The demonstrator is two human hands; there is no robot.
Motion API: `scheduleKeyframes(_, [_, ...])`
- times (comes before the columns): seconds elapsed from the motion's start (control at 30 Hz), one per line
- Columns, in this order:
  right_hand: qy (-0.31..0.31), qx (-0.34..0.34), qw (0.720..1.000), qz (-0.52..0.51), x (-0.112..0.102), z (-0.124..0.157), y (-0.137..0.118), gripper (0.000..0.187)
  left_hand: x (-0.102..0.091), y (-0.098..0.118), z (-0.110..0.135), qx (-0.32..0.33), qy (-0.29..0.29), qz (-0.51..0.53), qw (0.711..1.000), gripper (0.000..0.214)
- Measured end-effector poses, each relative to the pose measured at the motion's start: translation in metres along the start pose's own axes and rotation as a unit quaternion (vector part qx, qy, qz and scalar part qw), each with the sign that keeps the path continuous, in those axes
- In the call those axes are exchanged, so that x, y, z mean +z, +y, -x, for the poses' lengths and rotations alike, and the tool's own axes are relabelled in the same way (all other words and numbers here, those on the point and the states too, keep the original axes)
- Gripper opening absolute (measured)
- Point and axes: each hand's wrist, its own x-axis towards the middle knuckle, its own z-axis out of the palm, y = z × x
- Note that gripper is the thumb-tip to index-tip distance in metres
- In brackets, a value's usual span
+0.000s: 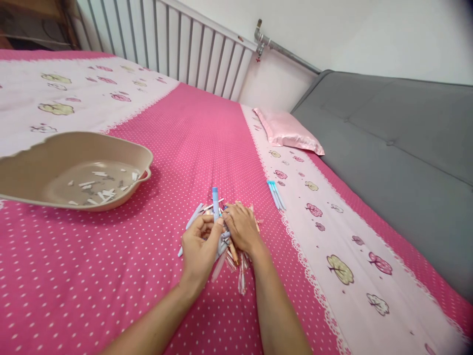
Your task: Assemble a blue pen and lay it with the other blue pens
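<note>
Two bare forearms point(284, 305) reach over the pink, white-dotted fabric bedspread point(140, 276). Left hand point(199, 246): fingers pinched around a slim, pale-blue plastic pen tube point(215, 199). Tube lies left of the right hand, long axis rising out of the left hand's grip, darker end pointing toward the bedspread's far edge; exact tilt unclear. Right hand point(242, 227): palm down, curled on a loose pile of plastic pen parts point(233, 254); cannot tell whether it grips anything. Farther left: tan plastic basin point(121, 148), small white pieces point(107, 195) inside.
</note>
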Motion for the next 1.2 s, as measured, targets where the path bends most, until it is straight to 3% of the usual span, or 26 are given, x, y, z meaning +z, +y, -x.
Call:
scheduleKeyframes(0.6, [0.068, 0.0, 0.998, -0.018, 0.008, 0.0, 0.01, 0.041, 0.001, 0.0, -0.002, 0.0, 0.004, 0.006, 1.0, 0.024])
scheduleKeyframes(1.2, [0.088, 0.025, 0.993, 0.069, 0.01, 0.002, 0.009, 0.05, -0.001, 0.0, -0.003, 0.0, 0.0, -0.011, 1.0, 0.023])
